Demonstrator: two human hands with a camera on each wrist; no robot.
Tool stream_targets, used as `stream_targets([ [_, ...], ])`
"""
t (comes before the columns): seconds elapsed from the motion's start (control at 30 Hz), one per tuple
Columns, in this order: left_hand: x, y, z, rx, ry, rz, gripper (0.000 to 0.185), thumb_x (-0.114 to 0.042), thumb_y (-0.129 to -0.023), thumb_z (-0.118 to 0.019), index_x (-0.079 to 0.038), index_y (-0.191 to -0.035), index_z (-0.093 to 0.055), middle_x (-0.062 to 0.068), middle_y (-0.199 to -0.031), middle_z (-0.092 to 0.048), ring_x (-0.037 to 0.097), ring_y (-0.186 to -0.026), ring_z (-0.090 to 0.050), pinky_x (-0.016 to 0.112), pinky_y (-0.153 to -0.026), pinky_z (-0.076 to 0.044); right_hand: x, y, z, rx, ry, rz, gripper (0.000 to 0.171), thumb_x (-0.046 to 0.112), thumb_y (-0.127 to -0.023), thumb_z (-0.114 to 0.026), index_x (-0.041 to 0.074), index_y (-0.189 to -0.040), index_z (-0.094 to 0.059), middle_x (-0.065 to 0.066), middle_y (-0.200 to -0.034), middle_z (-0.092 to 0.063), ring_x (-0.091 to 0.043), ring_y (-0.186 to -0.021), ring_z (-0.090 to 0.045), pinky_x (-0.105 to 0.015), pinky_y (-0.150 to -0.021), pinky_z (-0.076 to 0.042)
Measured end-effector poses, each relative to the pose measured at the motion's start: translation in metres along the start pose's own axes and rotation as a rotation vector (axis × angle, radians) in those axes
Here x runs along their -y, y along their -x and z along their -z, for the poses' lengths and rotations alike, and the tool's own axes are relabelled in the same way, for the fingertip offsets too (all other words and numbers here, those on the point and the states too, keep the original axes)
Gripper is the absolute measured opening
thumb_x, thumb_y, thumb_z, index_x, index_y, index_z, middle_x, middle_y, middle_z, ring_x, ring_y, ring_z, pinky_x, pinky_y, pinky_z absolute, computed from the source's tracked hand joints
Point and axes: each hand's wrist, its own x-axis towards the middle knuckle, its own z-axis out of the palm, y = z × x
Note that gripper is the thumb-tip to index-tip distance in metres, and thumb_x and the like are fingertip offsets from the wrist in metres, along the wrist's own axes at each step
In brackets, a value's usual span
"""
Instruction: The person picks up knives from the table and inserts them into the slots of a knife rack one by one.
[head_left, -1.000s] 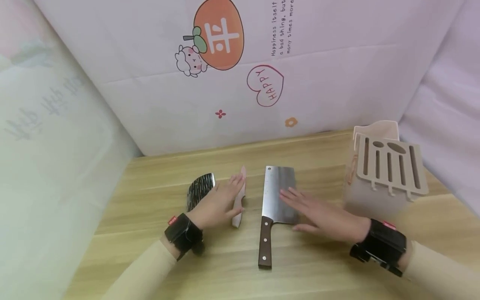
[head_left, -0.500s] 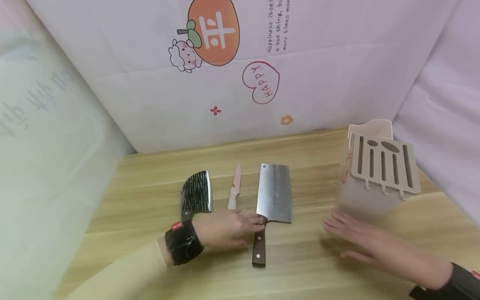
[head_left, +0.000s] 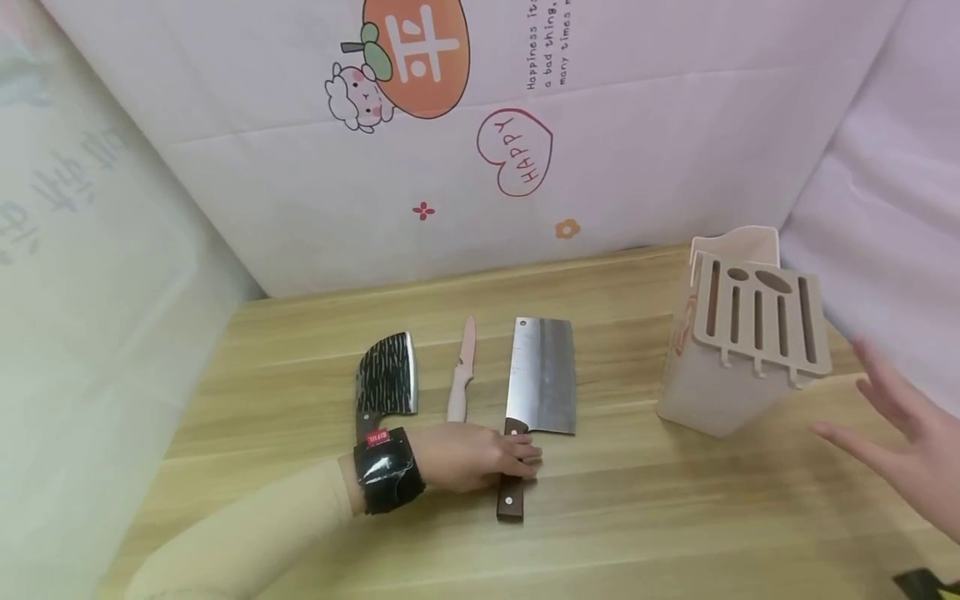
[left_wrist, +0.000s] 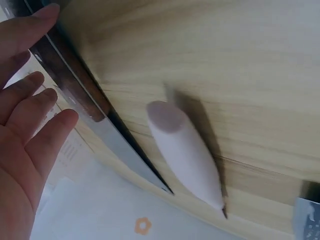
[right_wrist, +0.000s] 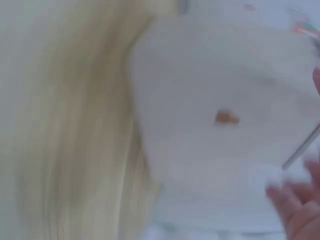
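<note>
Head view: left hand (head_left: 465, 457) lies with relaxed fingers on the cleaver's wooden handle (head_left: 513, 479) on the desk (head_left: 615, 517), pink knife (head_left: 461, 375) and dark-bladed knife (head_left: 386, 385) just beside. Right hand (head_left: 907, 437) hovers, spread and holding nothing, near the knife block (head_left: 738, 342).

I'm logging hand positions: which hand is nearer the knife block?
Right. The right hand hovers open just beside the knife block, not touching; the left hand rests on the cleaver handle, farther away.
</note>
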Motion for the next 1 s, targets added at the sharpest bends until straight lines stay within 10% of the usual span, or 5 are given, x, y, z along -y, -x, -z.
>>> stream_targets([
  [0.1,0.003,-0.005,0.001,0.017,0.023,-0.016,0.047,0.001,-0.093,-0.07,-0.012,-0.138,-0.066,0.006,-0.152,-0.051,0.019,-0.142,-0.045,0.024,-0.112,-0.04,0.009,-0.024,-0.018,0.02,-0.261,-0.076,0.122,-0.017,-0.084,-0.072,0.028,-0.164,0.008,0.003,-0.169,0.01,-0.003,-0.151,-0.006,-0.004,-0.11,-0.014],
  [0.2,0.005,-0.01,0.0,0.038,0.021,-0.026,0.045,0.0,-0.091,-0.073,-0.014,-0.133,-0.069,0.003,-0.15,-0.054,0.017,-0.14,-0.048,0.022,-0.111,-0.042,0.017,-0.039,-0.04,0.019,-0.349,-0.062,0.117,-0.02,-0.082,-0.072,0.024,-0.166,-0.003,-0.004,-0.17,-0.013,-0.006,-0.149,-0.026,-0.006,-0.11,-0.027],
  [0.37,0.004,-0.013,-0.001,0.045,-0.02,-0.043,0.04,-0.004,-0.09,-0.076,-0.018,-0.127,-0.073,-0.003,-0.141,-0.062,0.013,-0.135,-0.052,0.018,-0.106,-0.045,0.025,-0.043,-0.059,-0.071,-0.29,-0.066,0.095,-0.013,-0.084,-0.077,0.021,-0.16,-0.032,0.006,-0.15,-0.051,0.003,-0.123,-0.051,-0.005,-0.091,-0.044],
  [1.0,0.002,-0.013,-0.001,-0.015,-0.078,-0.168,0.035,-0.007,-0.095,-0.072,-0.024,-0.125,-0.076,-0.009,-0.118,-0.07,0.003,-0.113,-0.061,0.007,-0.095,-0.044,0.029,-0.036,-0.065,-0.143,-0.234,-0.112,0.084,-0.004,-0.088,-0.078,0.021,-0.157,-0.036,0.013,-0.14,-0.054,0.007,-0.115,-0.051,-0.003,-0.087,-0.044],
])
